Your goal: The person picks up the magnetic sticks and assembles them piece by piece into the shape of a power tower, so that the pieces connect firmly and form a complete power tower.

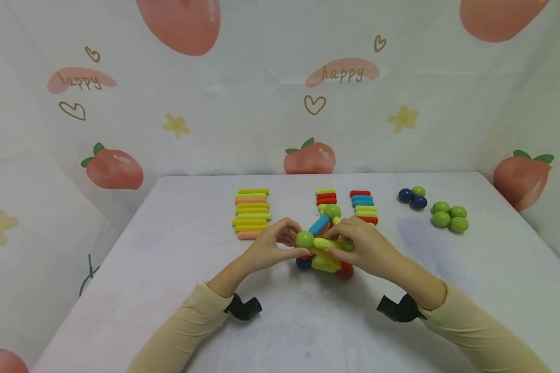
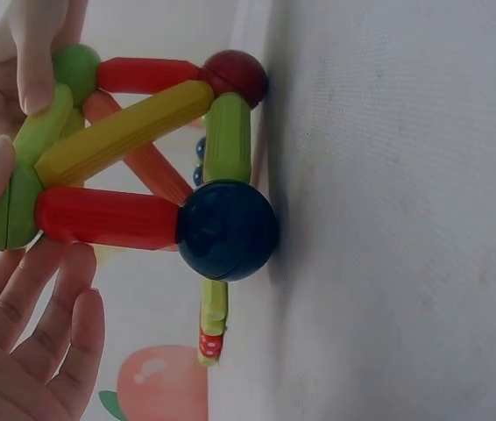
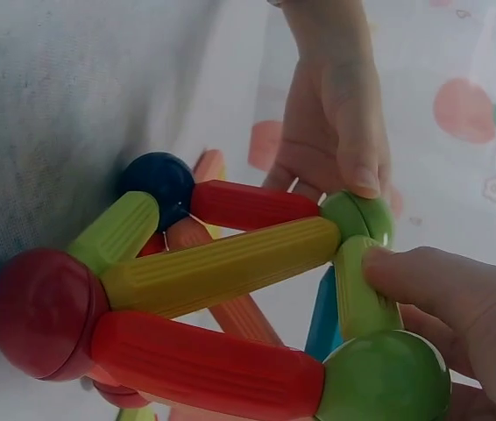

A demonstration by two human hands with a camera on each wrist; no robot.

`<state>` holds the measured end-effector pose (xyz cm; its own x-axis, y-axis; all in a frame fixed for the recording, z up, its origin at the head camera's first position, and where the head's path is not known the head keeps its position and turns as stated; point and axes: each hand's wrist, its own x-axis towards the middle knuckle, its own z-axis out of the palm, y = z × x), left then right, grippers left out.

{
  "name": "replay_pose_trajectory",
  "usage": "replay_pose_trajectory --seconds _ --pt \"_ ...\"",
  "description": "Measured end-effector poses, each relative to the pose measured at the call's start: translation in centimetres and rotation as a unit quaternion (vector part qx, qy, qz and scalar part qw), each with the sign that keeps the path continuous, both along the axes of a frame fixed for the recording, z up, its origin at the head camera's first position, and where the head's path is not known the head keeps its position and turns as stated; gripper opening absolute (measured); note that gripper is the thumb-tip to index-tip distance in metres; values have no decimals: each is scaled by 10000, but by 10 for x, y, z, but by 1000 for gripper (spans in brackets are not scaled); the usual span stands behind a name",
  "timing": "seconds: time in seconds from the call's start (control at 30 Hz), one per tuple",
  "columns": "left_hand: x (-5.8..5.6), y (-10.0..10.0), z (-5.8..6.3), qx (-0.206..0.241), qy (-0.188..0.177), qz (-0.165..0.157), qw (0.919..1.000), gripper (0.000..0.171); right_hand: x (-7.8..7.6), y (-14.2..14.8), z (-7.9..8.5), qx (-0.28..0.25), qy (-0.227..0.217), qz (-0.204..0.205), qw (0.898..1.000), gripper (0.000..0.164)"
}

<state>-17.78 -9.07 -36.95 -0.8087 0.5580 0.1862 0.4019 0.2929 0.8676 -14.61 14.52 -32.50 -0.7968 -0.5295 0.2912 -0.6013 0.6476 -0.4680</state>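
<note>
A frame of magnetic rods and balls stands on the table between both hands. My left hand (image 1: 275, 245) holds the green ball (image 1: 305, 239) at its upper left corner, thumb on the ball and fingers around its far side. With thumb and fingers, my right hand (image 1: 367, 246) pinches the light green rod (image 3: 364, 289) joining that ball to another green ball (image 3: 386, 377). A yellow rod (image 3: 222, 267) slants down to the red ball (image 3: 48, 313). Red rods (image 2: 112, 217) form the sides, one ending at a dark blue ball (image 2: 229, 230). A blue rod (image 1: 319, 225) runs along the top.
A column of yellow, green and orange rods (image 1: 252, 216) lies behind on the left. Shorter mixed rods (image 1: 364, 202) lie in two columns behind the frame. Dark blue balls (image 1: 418, 202) and green balls (image 1: 458, 224) sit at the right. A printed cloth (image 1: 242, 129) hangs behind.
</note>
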Motion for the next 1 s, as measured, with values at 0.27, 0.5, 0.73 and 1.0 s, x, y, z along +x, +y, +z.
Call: replay_pose_trajectory --seconds 0.27,0.5,0.73,1.0 --pt "2 0 0 30 132 -29 9999 35 -1 0 -1 -19 -45 48 10000 17" --pt "6 0 3 -102 270 -98 9995 40 0 0 -1 -62 -62 213 9997 17" --pt "8 -2 5 -432 566 -68 9974 40 -10 9 -3 -706 -12 478 9964 13" --pt "3 -21 2 -336 340 189 9987 39 -57 56 -19 -439 -799 -851 9922 17"
